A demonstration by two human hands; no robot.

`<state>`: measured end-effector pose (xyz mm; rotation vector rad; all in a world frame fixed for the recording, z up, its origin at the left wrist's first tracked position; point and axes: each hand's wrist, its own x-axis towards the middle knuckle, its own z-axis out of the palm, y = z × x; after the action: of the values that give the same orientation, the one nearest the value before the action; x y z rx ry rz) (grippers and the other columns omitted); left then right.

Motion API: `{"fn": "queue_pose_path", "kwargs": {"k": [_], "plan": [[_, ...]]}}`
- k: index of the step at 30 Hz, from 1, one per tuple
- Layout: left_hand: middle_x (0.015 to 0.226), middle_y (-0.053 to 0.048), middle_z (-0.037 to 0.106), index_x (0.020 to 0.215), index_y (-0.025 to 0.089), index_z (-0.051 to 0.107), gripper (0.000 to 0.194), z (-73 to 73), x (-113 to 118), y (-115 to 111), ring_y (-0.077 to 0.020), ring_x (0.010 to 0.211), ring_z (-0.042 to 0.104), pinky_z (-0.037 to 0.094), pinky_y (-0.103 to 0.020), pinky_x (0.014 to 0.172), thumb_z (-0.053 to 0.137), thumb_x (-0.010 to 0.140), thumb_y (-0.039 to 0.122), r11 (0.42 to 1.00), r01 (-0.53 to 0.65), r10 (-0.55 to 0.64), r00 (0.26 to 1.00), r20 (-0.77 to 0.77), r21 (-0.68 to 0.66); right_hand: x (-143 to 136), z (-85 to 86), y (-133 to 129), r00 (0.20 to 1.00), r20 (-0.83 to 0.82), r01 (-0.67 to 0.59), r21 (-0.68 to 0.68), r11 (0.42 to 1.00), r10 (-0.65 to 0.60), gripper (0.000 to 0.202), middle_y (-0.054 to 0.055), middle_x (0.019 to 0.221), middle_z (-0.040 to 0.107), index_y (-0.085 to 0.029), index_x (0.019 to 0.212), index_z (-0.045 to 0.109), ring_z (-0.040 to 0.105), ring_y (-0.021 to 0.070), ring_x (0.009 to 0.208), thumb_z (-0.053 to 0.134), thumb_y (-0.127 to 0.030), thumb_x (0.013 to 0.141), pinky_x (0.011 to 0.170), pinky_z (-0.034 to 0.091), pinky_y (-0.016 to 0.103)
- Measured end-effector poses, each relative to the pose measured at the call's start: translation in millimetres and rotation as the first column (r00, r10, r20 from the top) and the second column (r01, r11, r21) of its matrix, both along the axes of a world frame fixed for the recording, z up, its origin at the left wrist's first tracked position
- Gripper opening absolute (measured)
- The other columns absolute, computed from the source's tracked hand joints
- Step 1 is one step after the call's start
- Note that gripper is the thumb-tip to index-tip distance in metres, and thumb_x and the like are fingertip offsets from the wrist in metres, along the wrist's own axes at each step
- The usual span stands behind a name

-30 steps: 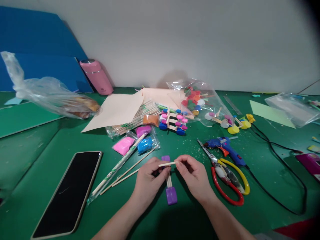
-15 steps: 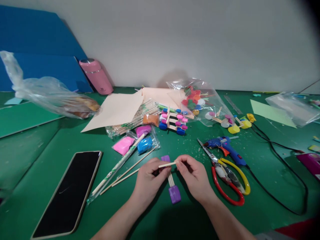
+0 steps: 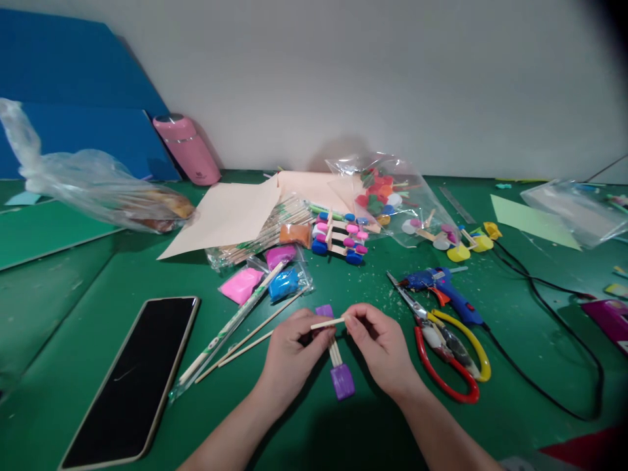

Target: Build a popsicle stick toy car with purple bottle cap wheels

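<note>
At the near middle of the green table (image 3: 220, 432), the left hand (image 3: 292, 350) and right hand (image 3: 383, 350) face each other. The left grip is closed on the purple-ended stick bundle (image 3: 335, 353), whose one purple block lies beyond the fingers and the other toward the wearer. The right grip is pinched on one end of the short wooden stick (image 3: 324, 323), which extends leftward above the bundle; whether the left fingers also touch this stick is hard to tell. To the right lie the scissors (image 3: 446, 353), with red and yellow handles, and the blue glue gun (image 3: 449, 291). To the left lie two thin skewers (image 3: 250, 345), wrapped chopsticks (image 3: 235, 322) and a smartphone (image 3: 132, 379); farther back are bagged pieces of coloured clay (image 3: 283, 284).
</note>
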<state>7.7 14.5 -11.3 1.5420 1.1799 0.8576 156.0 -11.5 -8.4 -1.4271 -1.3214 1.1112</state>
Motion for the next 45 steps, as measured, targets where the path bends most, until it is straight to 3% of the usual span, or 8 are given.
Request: {"fn": "queue_pose_path", "kwargs": {"k": [29,39,45], "plan": [[0.057,0.000,0.055,0.078,0.020,0.073,0.016,0.4,-2.1,3.1,-0.0122,0.057,0.052,0.039,-0.020,0.051,0.057,0.074,0.021,0.997,0.036,-0.033,0.998,-0.047,0.071,2.7,3.1,2.4,0.992,0.119,-0.039,0.076,0.996,0.030,0.018,-0.002,0.065,0.048,-0.019,0.076,0.056,0.041,0.0110,0.055,0.046,-0.030,0.086,0.050,0.033,0.022],[0.058,0.000,0.056,0.079,0.020,0.073,0.017,0.2,-2.9,3.3,-0.0122,0.057,0.053,0.040,-0.020,0.052,0.057,0.074,0.021,0.997,0.036,-0.033,0.998,-0.046,0.062,4.0,4.4,4.7,0.992,0.119,-0.058,0.085,0.995,0.047,0.017,-0.001,0.068,0.052,-0.018,0.076,0.056,0.046,0.0116,0.059,0.046,-0.029,0.085,0.053,0.036,0.022],[0.059,0.000,0.056,0.079,0.019,0.072,0.017,-0.3,-2.2,2.9,-0.0118,0.056,0.051,0.039,-0.020,0.050,0.057,0.074,0.021,0.998,0.028,-0.026,0.999,-0.035,0.049,4.1,-0.5,2.5,0.999,0.030,-0.016,0.048,0.999,0.015,0.018,-0.001,0.066,0.052,-0.018,0.081,0.060,0.044,0.0109,0.055,0.049,-0.032,0.084,0.050,0.035,0.022]]}}
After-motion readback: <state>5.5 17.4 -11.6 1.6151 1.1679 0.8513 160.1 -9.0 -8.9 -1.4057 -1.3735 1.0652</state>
